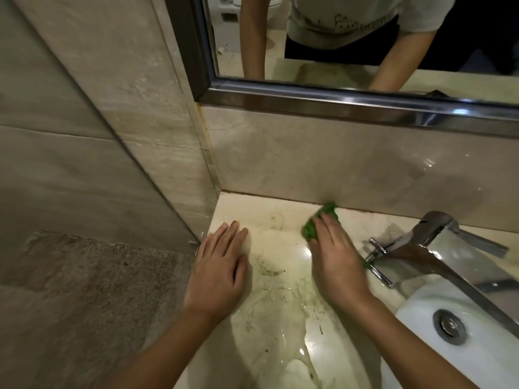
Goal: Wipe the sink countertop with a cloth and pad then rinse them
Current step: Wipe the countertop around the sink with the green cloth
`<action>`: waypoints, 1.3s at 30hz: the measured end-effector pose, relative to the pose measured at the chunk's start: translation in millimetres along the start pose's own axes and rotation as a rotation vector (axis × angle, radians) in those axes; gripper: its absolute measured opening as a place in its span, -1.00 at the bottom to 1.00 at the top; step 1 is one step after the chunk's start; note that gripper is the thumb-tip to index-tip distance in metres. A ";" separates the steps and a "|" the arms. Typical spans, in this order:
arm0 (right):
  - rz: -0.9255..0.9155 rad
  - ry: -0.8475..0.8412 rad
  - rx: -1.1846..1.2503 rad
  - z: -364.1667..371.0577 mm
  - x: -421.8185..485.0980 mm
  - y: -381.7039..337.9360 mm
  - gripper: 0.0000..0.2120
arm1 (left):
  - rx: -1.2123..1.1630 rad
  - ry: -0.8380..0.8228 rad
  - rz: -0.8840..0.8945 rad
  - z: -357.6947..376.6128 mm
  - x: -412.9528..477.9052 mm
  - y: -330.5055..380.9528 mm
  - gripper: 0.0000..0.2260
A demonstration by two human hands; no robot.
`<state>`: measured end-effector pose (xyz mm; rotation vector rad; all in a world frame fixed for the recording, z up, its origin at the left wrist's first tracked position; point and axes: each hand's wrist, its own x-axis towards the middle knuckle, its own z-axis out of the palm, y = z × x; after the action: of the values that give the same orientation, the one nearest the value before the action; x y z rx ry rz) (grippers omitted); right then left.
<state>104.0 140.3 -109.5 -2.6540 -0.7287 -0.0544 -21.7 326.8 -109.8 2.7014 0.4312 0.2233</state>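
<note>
A green scouring pad (pixel 323 220) lies on the cream marble countertop (pixel 278 304), its far edge against the backsplash. My right hand (pixel 334 256) presses flat on the pad with straight fingers, covering most of it. My left hand (pixel 219 268) rests flat on the countertop near its left edge, fingers straight, holding nothing. The counter between and below my hands is wet, with dark streaks of grime. No cloth shows in this view.
A chrome faucet (pixel 432 248) stands right of my right hand, over the white sink basin (pixel 421 332) with its metal drain (pixel 450 327). A framed mirror (pixel 337 99) hangs above the backsplash. A tiled wall and glass panel close off the left; a brown mat (pixel 84 276) lies below.
</note>
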 end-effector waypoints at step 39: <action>-0.134 -0.090 -0.079 -2.7 -39.1 -23.2 -0.59 | -0.031 0.028 0.011 1.3 0.1 -2.6 -0.54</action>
<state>58.8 138.7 -104.1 -2.6925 -0.9523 0.0006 -22.0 328.6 -112.0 2.6734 0.4169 0.2688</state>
